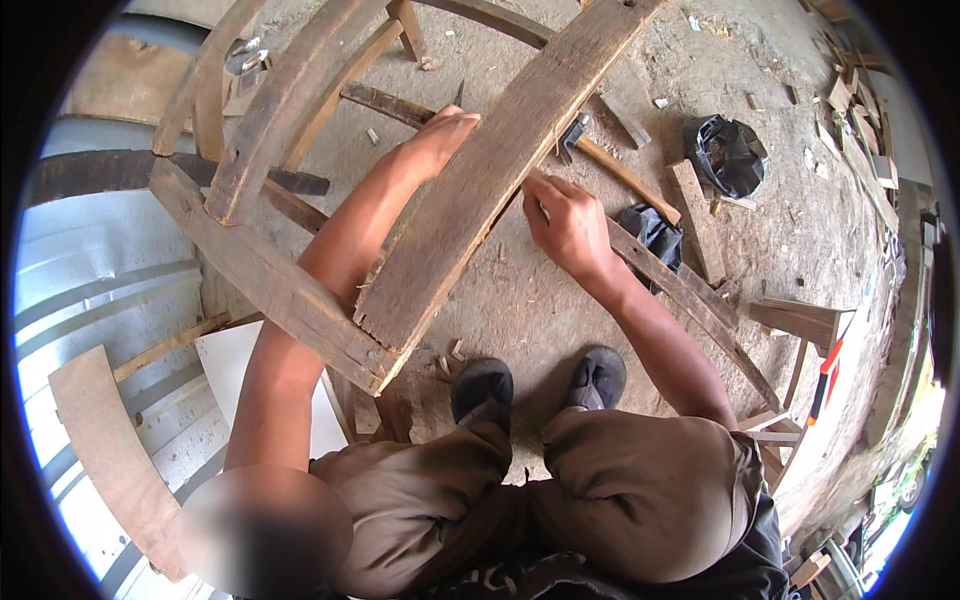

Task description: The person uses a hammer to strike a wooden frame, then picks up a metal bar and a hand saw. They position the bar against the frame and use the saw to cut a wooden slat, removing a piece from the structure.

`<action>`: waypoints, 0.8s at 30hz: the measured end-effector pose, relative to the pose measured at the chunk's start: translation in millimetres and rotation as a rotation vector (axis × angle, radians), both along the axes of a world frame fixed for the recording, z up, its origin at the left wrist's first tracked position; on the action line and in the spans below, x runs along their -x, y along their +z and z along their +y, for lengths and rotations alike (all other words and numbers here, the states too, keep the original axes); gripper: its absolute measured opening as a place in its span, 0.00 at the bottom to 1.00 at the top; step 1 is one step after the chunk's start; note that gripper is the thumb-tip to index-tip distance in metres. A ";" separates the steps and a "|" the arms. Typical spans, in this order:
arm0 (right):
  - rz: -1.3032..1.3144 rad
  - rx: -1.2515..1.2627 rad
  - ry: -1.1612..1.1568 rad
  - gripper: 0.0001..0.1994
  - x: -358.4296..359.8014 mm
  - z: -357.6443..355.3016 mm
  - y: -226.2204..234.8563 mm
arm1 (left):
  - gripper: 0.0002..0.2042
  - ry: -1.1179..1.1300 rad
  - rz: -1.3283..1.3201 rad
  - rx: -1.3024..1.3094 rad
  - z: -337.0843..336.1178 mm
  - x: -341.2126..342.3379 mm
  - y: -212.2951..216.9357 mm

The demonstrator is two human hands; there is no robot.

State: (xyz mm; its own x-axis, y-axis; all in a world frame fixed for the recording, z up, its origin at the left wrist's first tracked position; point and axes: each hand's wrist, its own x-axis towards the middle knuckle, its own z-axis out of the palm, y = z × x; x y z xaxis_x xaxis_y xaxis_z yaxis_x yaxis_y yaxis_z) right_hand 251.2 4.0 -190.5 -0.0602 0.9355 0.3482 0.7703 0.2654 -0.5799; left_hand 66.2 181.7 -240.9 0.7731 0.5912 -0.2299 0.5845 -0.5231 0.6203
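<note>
The plank (pixel 495 170) is grey-brown with streaked grain, the hammer handle (pixel 628 180) tan, the plastic bag (pixel 740 182) black.

The left arm (pixel 345 240) is slanting forward and inward from the lower left, and the left hand (pixel 442 138) is lying farther ahead than the right hand (pixel 568 222), its fingertips largely hiding from view. The right forearm (pixel 645 320) is angling forward and inward, and that hand's fingers are curling toward the palm.
</note>
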 end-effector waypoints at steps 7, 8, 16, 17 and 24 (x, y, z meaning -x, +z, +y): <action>0.216 0.074 -0.221 0.06 -19.7 -6.8 6.1 | 0.15 -0.044 -0.122 -0.062 -6.5 -4.7 -8.1; 0.228 0.082 -0.237 0.06 -19.7 -5.9 9.7 | 0.16 -0.010 -0.098 -0.007 -12.4 -6.4 10.5; 0.276 0.024 -0.076 0.06 -7.8 9.4 2.1 | 0.18 0.227 -0.203 0.188 -5.0 2.1 -12.6; 0.229 0.030 -0.065 0.06 -7.7 8.0 -1.0 | 0.18 0.208 -0.183 0.195 -5.1 1.0 -12.9; 0.163 0.049 -0.048 0.06 0.5 11.0 3.1 | 0.19 0.106 -0.158 0.013 -17.1 2.1 13.1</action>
